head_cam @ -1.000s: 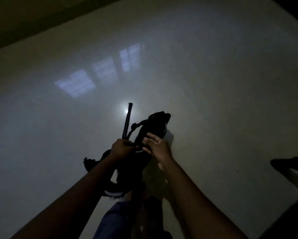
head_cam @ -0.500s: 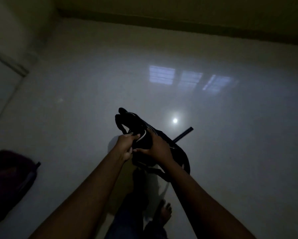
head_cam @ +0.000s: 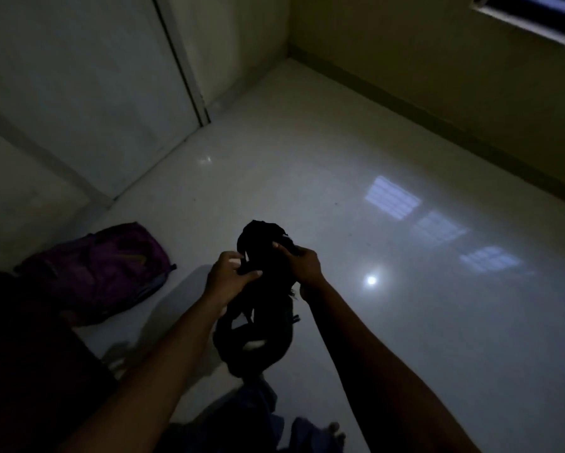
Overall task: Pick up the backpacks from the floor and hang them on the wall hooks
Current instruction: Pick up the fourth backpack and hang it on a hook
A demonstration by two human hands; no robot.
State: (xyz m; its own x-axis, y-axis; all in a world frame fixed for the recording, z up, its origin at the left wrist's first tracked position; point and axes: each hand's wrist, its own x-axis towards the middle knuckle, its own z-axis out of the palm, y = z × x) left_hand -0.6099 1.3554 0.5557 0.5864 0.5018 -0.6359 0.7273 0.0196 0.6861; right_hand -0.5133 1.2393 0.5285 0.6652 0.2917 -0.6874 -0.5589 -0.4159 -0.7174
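Above the glossy pale floor [head_cam: 307, 152], mid-frame, the black backpack [head_cam: 261, 308] hangs clear of the ground in a two-handed grip: left hand [head_cam: 228, 277] curled round its upper left part, right hand [head_cam: 305, 266] clamped on its top right, body slung between the forearms [head_cam: 176, 338]. Against half a second ago, the stiff strap jutting right no longer shows, and the purple backpack [head_cam: 104, 269], then cut by the left edge, lies in fuller view on the floor left of the hands, near a door [head_cam: 95, 76]. Room dim; floor mirrors a round light spot [head_cam: 371, 280] and window panes [head_cam: 392, 197], yellowish wall [head_cam: 437, 67] at right.
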